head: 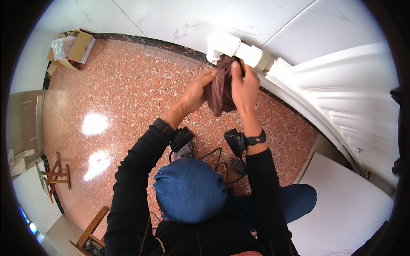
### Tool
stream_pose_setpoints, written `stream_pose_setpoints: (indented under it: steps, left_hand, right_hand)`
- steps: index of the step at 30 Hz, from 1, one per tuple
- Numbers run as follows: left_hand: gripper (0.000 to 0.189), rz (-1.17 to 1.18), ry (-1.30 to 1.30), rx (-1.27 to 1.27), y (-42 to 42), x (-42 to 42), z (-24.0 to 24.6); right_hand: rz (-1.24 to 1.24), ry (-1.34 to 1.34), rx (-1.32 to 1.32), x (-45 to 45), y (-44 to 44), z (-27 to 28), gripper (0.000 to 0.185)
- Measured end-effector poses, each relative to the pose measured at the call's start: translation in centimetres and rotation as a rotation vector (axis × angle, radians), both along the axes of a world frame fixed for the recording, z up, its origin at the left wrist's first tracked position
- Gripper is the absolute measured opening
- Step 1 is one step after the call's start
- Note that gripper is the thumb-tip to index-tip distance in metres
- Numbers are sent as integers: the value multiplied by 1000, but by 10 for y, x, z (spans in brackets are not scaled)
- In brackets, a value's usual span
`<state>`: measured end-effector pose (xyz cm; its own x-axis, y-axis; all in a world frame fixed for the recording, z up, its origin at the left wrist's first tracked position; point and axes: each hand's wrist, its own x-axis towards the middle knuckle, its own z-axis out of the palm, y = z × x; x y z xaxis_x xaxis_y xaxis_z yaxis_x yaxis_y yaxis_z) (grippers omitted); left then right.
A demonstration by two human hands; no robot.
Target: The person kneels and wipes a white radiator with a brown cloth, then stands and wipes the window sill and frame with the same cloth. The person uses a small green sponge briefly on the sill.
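Observation:
A dark brown cloth [221, 92] hangs bunched between my two hands, just below a white plastic pipe fitting [225, 44]. My left hand [195, 92] grips the cloth's left side near its top. On the other side my right hand [245, 84] holds it, thumb up, with fingertips close under the white valve body [248, 54]. The cloth's upper end reaches the underside of the pipe, and whether it wraps around it is hidden. A metal union nut [265, 62] joins the valve to a white panel radiator [346, 83].
An opened cardboard box [78, 48] with clear plastic stands in the far left corner. A folding wooden stool [56, 176] and a wooden frame [93, 227] are at left. Beside my right knee lies a white board [342, 204]. Black cables [221, 163] run between my wrist devices.

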<state>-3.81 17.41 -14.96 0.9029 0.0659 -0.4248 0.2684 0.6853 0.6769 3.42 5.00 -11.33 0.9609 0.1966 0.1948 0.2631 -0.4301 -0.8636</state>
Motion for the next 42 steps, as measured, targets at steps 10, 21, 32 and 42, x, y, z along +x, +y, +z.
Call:
stream_pose_setpoints:
  steps: [10,21,32,42]
  left_hand:
    - [27,325,-17,655,18,19,7]
    - [47,-107,222,486,71,86,19]
    - [37,87,-92,330,51,55,-34]
    - [11,440,73,628,43,32,-44]
  right_hand:
    - [331,96,-573,27,18,15,44]
    - [348,-40,-647,29,29,24,24]
    - [152,-308,-161,-1,1,6,33]
    - [237,-234,-248,3,0,-3,17]
